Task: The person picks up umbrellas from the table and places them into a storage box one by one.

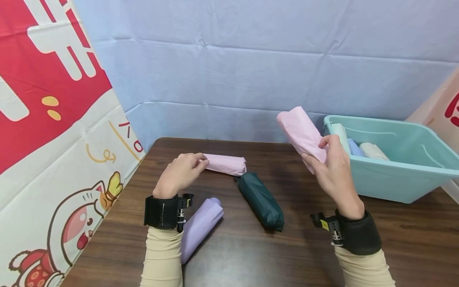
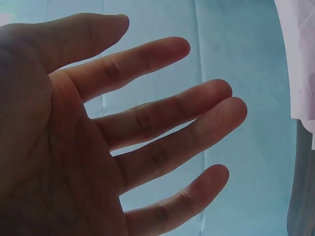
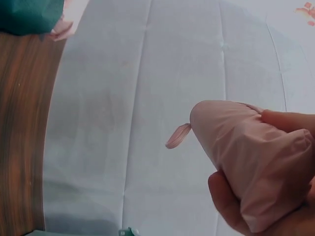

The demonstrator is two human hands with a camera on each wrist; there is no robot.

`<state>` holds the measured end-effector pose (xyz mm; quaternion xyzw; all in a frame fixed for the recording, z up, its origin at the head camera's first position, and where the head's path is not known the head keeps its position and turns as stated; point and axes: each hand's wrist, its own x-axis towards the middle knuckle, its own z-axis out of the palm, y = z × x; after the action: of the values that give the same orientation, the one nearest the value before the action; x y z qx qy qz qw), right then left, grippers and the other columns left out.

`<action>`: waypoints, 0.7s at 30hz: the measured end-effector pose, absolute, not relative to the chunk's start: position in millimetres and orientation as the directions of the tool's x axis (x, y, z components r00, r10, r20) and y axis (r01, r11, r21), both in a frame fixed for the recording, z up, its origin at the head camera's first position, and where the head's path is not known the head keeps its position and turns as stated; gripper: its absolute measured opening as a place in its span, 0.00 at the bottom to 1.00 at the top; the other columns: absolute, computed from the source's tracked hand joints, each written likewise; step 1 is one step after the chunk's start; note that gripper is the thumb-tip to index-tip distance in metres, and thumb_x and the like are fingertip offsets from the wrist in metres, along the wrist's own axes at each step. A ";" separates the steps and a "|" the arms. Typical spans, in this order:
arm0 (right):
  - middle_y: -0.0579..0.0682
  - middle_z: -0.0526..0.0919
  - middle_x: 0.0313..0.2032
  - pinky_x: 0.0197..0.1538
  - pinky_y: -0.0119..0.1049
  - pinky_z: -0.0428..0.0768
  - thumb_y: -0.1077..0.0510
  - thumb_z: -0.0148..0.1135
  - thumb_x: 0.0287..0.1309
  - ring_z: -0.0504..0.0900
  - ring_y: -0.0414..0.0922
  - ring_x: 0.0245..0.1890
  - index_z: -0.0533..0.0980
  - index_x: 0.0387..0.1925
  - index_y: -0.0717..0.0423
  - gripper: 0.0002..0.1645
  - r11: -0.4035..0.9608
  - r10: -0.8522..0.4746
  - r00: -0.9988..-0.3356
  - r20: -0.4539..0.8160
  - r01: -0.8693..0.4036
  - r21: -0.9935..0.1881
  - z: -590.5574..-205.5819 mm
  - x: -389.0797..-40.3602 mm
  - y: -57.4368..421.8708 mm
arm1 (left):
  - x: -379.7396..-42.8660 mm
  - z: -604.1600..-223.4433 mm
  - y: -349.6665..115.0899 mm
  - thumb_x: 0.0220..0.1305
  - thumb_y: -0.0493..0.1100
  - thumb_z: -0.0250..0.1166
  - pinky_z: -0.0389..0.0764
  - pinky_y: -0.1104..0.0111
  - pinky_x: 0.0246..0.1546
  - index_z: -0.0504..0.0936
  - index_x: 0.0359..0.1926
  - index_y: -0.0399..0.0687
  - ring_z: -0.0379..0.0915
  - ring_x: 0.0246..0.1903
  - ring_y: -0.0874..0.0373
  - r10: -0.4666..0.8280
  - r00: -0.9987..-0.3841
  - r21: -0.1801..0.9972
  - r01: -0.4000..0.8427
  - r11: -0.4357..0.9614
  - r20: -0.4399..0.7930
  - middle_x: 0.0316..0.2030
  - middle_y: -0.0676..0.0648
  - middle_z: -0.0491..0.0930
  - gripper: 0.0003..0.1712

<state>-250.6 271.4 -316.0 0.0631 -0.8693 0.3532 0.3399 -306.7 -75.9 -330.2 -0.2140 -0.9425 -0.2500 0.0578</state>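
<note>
Surface: dark brown wood-grain table [image 1: 247,255]. A creased light-blue cloth [image 1: 215,79] hangs behind it; a red-and-white printed cloth [image 1: 53,131] hangs along the left side. At the right rear of the table stands a teal bin [image 1: 391,181] with a pale green bundle [image 1: 340,135], a blue bundle [image 1: 355,148] and a cream bundle [image 1: 373,151] lying inside, at its left end.

Right hand [image 1: 333,171]: grasping a folded pink umbrella [image 1: 299,131], thumb and fingers closed around its lower part. The umbrella is held clear of the table, tilted, just left of the bin; the right wrist view shows a small loop [image 3: 178,136] at its free end.

Left hand [image 1: 181,171]: grip released — fingers spread and nearly straight in the left wrist view, nothing in the palm. It is over the left end of a second pink umbrella [image 1: 227,164], which lies crosswise toward the back of the table; the left wrist view shows a gap between fingertips and fabric.

Also on the table: a dark green umbrella [image 1: 260,203], lying at a slant, its far end at the second pink umbrella's right end — contact cannot be told. A purple umbrella [image 1: 202,229] lies beside the left forearm, partly hidden by it.
</note>
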 end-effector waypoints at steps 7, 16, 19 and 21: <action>0.58 0.68 0.28 0.36 0.37 0.58 0.68 0.74 0.50 0.64 0.49 0.33 0.65 0.30 0.65 0.21 0.739 0.240 -0.665 0.707 -0.347 -0.578 -315.4 -251.9 285.2 | -304.8 -330.5 -75.6 0.75 0.47 0.54 0.76 0.56 0.34 0.86 0.49 0.49 0.75 0.33 0.55 0.361 -0.915 0.445 0.403 0.800 0.179 0.34 0.51 0.81 0.16; 0.32 0.64 0.15 0.29 0.31 0.58 0.60 0.73 0.47 0.62 0.36 0.24 0.66 0.14 0.55 0.22 0.643 0.536 -0.630 0.562 -0.127 -0.755 -289.4 -252.7 343.0 | -303.9 -330.2 -73.5 0.75 0.49 0.54 0.76 0.56 0.35 0.87 0.50 0.49 0.76 0.34 0.55 0.352 -0.922 0.447 0.387 0.807 0.162 0.35 0.51 0.82 0.17; 0.29 0.61 0.12 0.35 0.33 0.57 0.56 0.74 0.49 0.60 0.35 0.25 0.67 0.12 0.48 0.24 0.697 0.533 -0.655 0.536 -0.019 -0.717 -275.8 -252.1 369.6 | -303.0 -330.3 -74.4 0.75 0.49 0.54 0.77 0.56 0.36 0.87 0.50 0.49 0.76 0.35 0.55 0.348 -0.925 0.446 0.378 0.811 0.152 0.37 0.51 0.83 0.17; 0.30 0.61 0.11 0.37 0.36 0.58 0.52 0.74 0.52 0.62 0.39 0.29 0.68 0.13 0.52 0.24 0.751 0.508 -0.691 0.514 0.063 -0.658 -265.5 -253.4 386.4 | -302.4 -330.6 -75.1 0.75 0.49 0.54 0.77 0.55 0.36 0.87 0.50 0.49 0.77 0.36 0.55 0.345 -0.927 0.446 0.374 0.813 0.148 0.38 0.51 0.83 0.17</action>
<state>-253.4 386.4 -265.5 -0.1649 -0.8649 0.3121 0.3568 -302.4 -75.1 -330.6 -0.1888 -0.9517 -0.2403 0.0300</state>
